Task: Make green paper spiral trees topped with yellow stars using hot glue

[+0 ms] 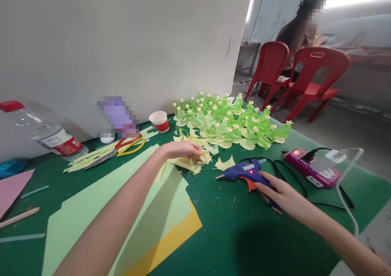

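Note:
My right hand point(279, 190) is wrapped around the handle of a blue glue gun point(242, 171) with an orange trigger and a lit red light. The gun's metal nozzle points left, low over the green table. My left hand point(185, 150) is closed in a pinch over a pile of pale yellow paper scraps point(191, 166). A light paper strip shows at its fingertips, partly hidden by the fingers. Just behind stand many small green paper plants point(226, 123) topped with pale stars, on round yellow bases. Pale green paper sheets point(122, 202) lie under my left forearm.
Scissors point(131, 145), a red paper cup point(160, 122) and a plastic bottle point(58, 139) stand or lie at the left and back. A purple power strip point(311, 168) with cables is at right. A white board point(122, 44) rises behind. Beyond, a person sits near red chairs point(320, 70).

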Motion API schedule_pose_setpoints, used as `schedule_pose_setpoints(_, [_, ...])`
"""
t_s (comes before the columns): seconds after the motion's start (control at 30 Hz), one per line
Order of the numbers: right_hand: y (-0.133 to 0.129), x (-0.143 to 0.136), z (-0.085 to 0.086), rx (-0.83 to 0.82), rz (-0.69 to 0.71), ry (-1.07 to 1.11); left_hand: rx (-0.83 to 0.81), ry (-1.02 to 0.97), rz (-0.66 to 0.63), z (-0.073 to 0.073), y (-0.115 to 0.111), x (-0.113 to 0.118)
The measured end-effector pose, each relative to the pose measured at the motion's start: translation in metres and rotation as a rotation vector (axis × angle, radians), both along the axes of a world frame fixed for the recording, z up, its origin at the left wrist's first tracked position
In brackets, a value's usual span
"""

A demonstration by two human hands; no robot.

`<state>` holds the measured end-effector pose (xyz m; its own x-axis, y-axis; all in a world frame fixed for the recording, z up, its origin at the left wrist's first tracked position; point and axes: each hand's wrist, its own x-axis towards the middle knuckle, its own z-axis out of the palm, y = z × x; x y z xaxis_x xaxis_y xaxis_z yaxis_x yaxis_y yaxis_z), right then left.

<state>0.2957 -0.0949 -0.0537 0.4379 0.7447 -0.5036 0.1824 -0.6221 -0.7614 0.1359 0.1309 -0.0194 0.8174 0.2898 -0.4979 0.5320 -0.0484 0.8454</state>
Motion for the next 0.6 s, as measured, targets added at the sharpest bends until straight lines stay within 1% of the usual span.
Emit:
schedule_pose_setpoints(0.07, [-0.01,0.006,0.001,0.004,-0.019,0.044,0.02,-0.007,0.003,0.0,-0.002,0.0])
schedule_pose_setpoints(0.2, [-0.019,0.008,0.003,0.06,0.027,0.108,0.036,-0.062,0.048,0.001,-0.006,-0.001])
schedule_pose_setpoints(0.3, [-0.014,0.0,0.009,0.126,0.054,0.146,0.069,-0.161,0.143,0.006,-0.006,-0.008])
schedule_pose_setpoints(0.37, [-0.007,-0.005,0.013,0.197,0.061,0.171,0.109,-0.247,0.233,0.012,-0.006,-0.017])
schedule_pose_setpoints(0.43, [0.0,-0.009,0.018,0.256,0.078,0.17,0.127,-0.334,0.296,0.019,-0.008,-0.028])
schedule_pose_setpoints(0.5, [0.008,-0.012,0.021,0.283,0.104,0.119,0.097,-0.407,0.287,0.026,-0.012,-0.039])
schedule_pose_setpoints(0.6, [0.018,-0.014,0.024,0.287,0.146,0.04,-0.008,-0.453,0.177,0.03,-0.02,-0.051])
